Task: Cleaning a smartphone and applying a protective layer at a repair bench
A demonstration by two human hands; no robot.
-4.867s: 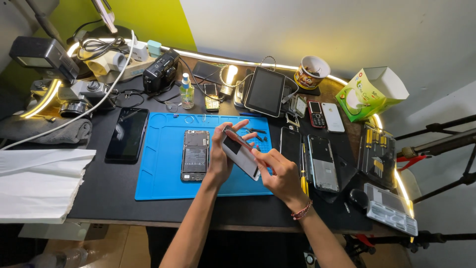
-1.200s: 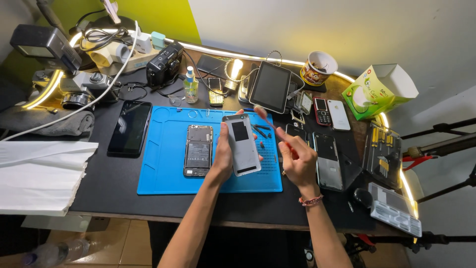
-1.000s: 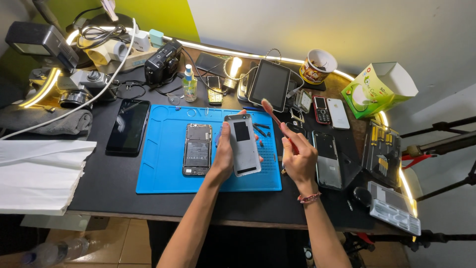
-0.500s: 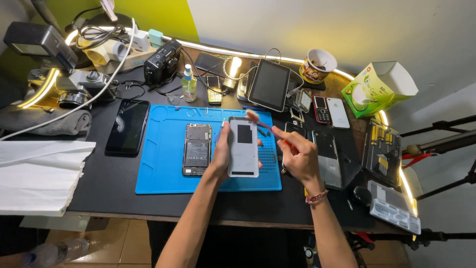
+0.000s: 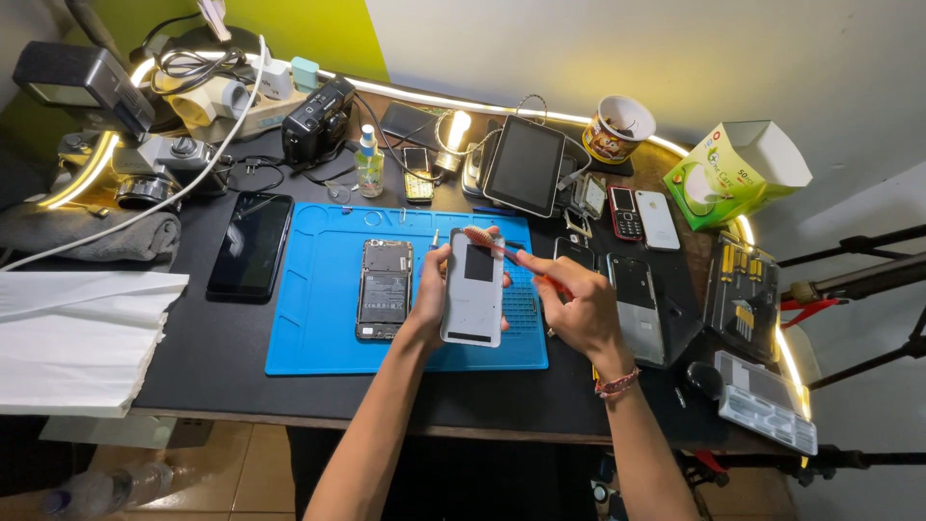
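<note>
Just left of the frame's centre, above the blue mat (image 5: 318,328), a white phone back panel (image 5: 473,301) is gripped by the left hand (image 5: 431,294); an orange brush (image 5: 497,245) is pinched in the right hand (image 5: 577,309). Its top edge is best brushed lightly, the panel kept steady

Both forearms bare, entering from bottom edge of frame, converging toward centre. Left arm rises from lower left of centre, wrist straight. Left hand (image 5: 431,299) at frame centre, palm turned inward, thumb and fingers curled in clamp grip, fingertips showing past right side of what they hold. Right arm enters from lower right, beaded band at wrist. Right hand (image 5: 576,307) just right of centre, knuckles up, thumb and forefinger pinched together, pointing up-left toward left hand.
</note>
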